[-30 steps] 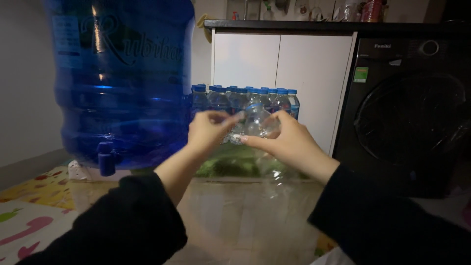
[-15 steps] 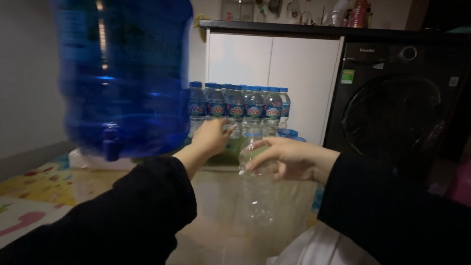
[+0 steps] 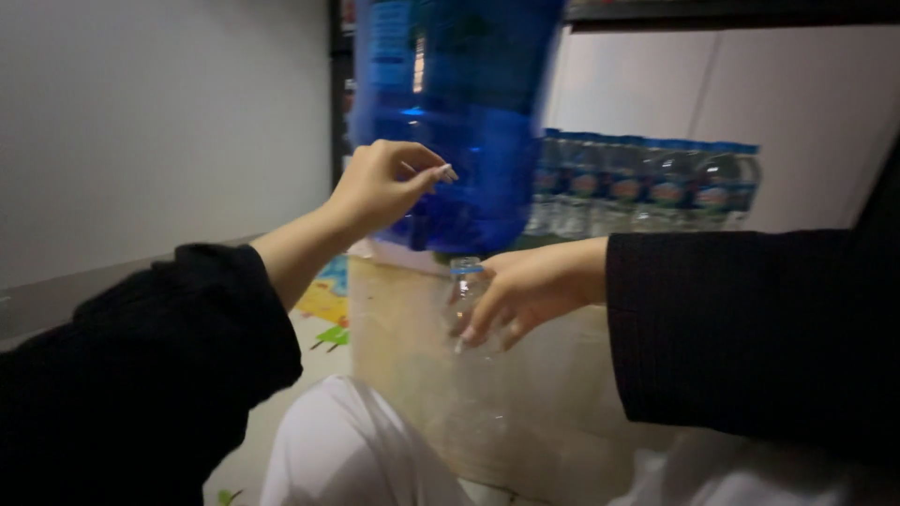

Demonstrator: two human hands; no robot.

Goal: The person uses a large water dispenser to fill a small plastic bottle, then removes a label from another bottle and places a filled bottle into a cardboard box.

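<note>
Fingers of the right hand (image 3: 525, 290) are gripping one small clear plastic bottle (image 3: 466, 292) beneath one large blue water jug (image 3: 459, 122); at ten o'clock, the left hand (image 3: 380, 187) is hovering half-curled, holding nothing visible.

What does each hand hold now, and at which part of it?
The right hand holds a small clear bottle around its upper body, below the neck. The left hand holds nothing; it is raised by the big blue jug.
</note>
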